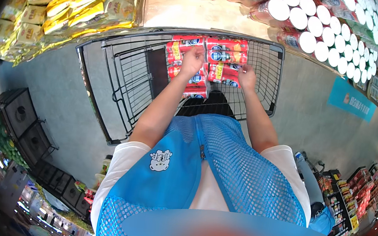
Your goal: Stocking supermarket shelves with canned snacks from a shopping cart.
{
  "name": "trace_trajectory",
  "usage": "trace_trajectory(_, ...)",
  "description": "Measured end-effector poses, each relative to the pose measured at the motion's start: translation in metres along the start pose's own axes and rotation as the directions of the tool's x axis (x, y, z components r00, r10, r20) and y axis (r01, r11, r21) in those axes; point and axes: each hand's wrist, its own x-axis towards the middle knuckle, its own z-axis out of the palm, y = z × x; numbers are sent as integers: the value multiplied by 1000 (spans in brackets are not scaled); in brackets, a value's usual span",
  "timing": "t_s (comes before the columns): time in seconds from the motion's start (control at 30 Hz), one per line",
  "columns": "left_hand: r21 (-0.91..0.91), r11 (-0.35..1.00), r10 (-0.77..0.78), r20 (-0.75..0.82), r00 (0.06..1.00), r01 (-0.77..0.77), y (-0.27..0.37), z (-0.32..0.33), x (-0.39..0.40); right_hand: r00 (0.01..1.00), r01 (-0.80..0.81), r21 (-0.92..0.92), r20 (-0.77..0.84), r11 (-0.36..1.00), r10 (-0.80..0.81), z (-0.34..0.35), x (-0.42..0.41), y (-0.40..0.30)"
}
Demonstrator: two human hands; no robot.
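A wire shopping cart (263, 67) stands crosswise before me, with several red packs of cylindrical canisters in it. My left hand (192, 62) is over the packs on the left side, its fingers bent on or just above a red pack (179, 54); whether it grips is not clear. At the right end of another red pack (225, 74) is my right hand (247, 77), thumb and fingertips at the pack's edge. Whether these fingers hold the pack or only touch it cannot be told. More red packs (227, 45) lie beyond my hands, side by side.
Yellow snack bags (81, 7) are stacked at the upper left. Rows of canisters with white lids (309, 22) stand on a light wooden surface (181, 9) beyond the cart. Dark crates (21, 112) are at the left. Another person's blue-clad part (322, 219) shows at the lower right, near stocked shelves.
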Motion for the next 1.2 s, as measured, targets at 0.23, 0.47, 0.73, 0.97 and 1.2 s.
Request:
trace_trajectory(0.23,-90,871,-464,169,869,483,-32,32,42,977,-110,72,192,991,94,19,61,50)
trace_trajectory(0.47,-58,851,-498,228,837,522,-52,39,80,940,-189,46,299,981,167,30,99,13)
trace_trajectory(0.73,-142,783,-579,189,793,605,-43,55,82,930,-246,100,306,964,206,33,105,19)
trace_trajectory(0.97,39,972,-232,48,972,230,-35,36,46,896,-417,547,382,726,227,23,71,11)
trace_trajectory(1.2,403,852,315,115,942,-334,70,19,-62,781,-617,666,584,420,221,-26,-18,-8)
